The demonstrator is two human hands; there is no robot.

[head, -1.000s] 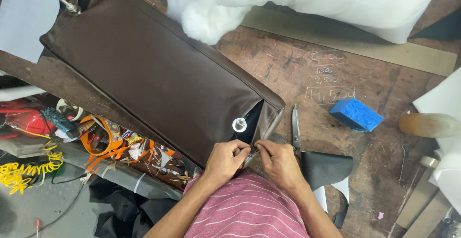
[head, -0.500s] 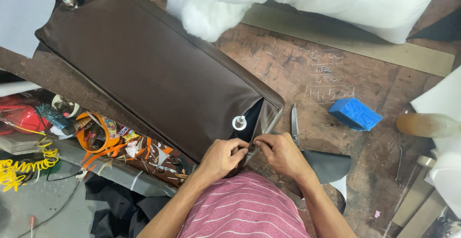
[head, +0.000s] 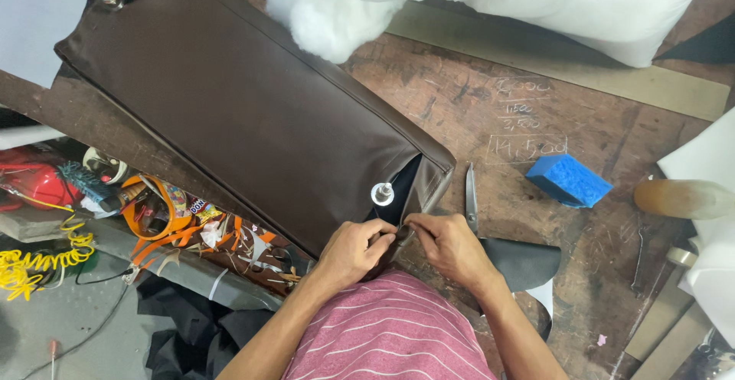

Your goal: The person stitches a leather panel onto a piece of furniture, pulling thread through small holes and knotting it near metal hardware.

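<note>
A long dark brown leather cushion cover (head: 245, 112) lies slantwise across the wooden workbench (head: 490, 112). Its near end is open, with a dark gap beside a round silver fitting (head: 382, 194). My left hand (head: 354, 250) and my right hand (head: 448, 244) meet at that open corner, both pinching the brown edge between fingertips. What sits between the fingers is too small to make out. A pair of scissors (head: 471, 196) lies on the bench just right of the cushion's end, above my right hand.
A blue foam block (head: 568, 180) lies right of the scissors. White stuffing in clear plastic (head: 490, 1) fills the far edge. A black fabric piece (head: 524, 261) sits by my right wrist. Below the bench on the left are orange straps (head: 157, 219), a yellow coiled cord (head: 34, 261) and clutter.
Both hands stay at the cushion's open corner; my fingers have shifted slightly along the edge. The view has drifted a little; the cushion has not moved.
</note>
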